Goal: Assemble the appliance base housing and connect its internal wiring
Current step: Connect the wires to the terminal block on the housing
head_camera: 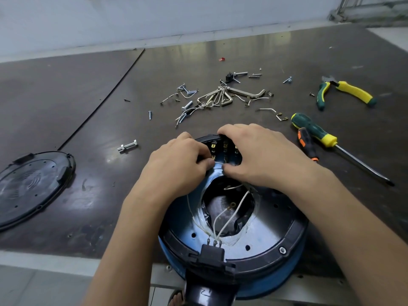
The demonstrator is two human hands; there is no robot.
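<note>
Dark bench [88, 107] w/ housing [260, 237], white wall [110, 18]

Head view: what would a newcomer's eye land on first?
The left hand and right hand, curled together on a thin wire at the far rim of the blue housing, front centre. Behind them lies a heap of screws and hex keys; a black cover plate sits far left.

Layout as I view it: base housing [276, 235] on the desk [88, 107] at its near edge, my right hand [260, 155] gripping its far rim, left hand [176, 164] alongside. Cover plate [33, 186] lies left, bolt [127, 146] between; hex keys [220, 97] behind; screwdrivers [315, 131] right, pliers [355, 92] beyond them.
</note>
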